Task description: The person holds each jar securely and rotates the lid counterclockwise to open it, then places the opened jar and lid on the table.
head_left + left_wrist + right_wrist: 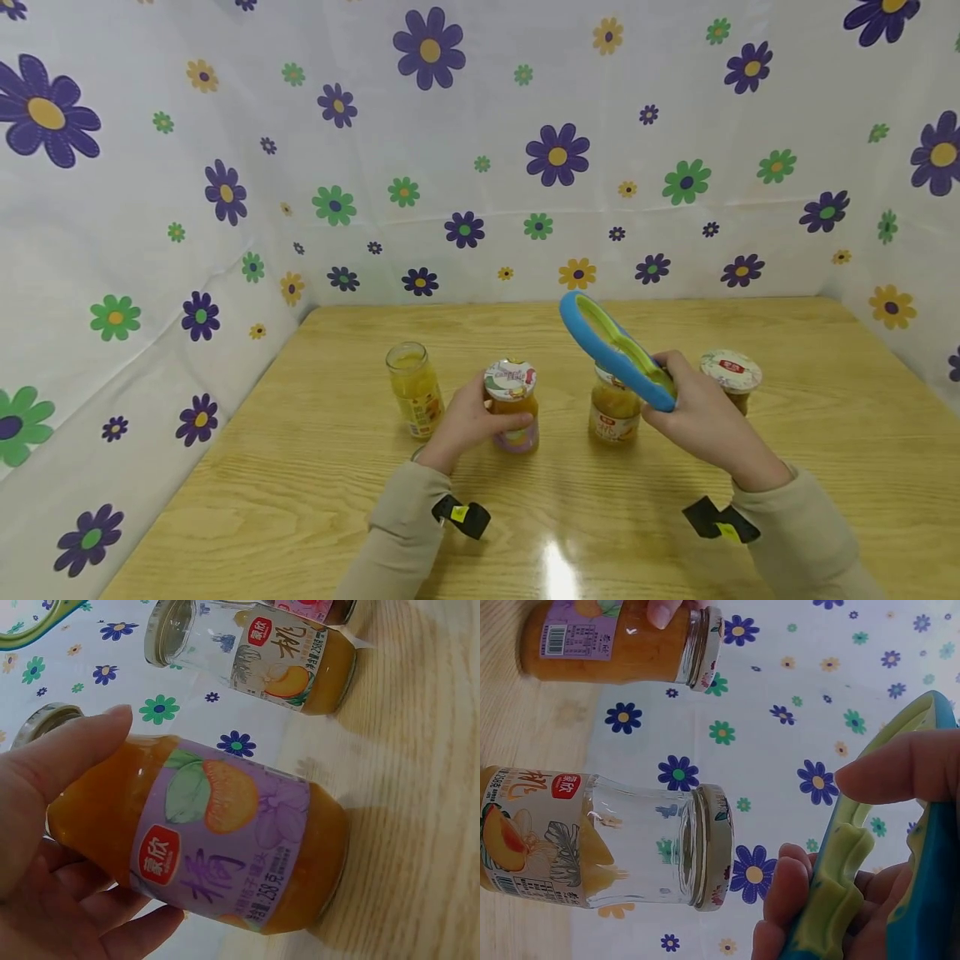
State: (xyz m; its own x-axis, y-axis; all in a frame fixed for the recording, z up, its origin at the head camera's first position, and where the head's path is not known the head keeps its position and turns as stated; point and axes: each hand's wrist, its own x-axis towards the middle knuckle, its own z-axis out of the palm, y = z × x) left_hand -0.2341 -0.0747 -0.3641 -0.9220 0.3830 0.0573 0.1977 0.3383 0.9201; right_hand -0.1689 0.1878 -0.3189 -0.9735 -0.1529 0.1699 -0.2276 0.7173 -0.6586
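My left hand [468, 421] grips a jar of orange fruit [515, 412] with a purple label and a patterned lid; its base stands on the wooden table. Held up in my right hand [701, 417] is a blue and green jar opener [615, 350], a loop with a wavy inner edge, clear of every lid. Below the opener stands a lidded peach jar [540, 840], its upper part clear glass. Another lidded jar [731, 375] is partly hidden behind my right hand. Left of my left hand, an uncapped jar of yellow fruit [415, 392] shows an open mouth.
The wooden table [315, 500] runs back to a white flowered cloth [480, 108] hanging behind and at both sides. A small round edge [417, 452] peeks out beside my left wrist, mostly hidden. Black bands sit on both sleeves.
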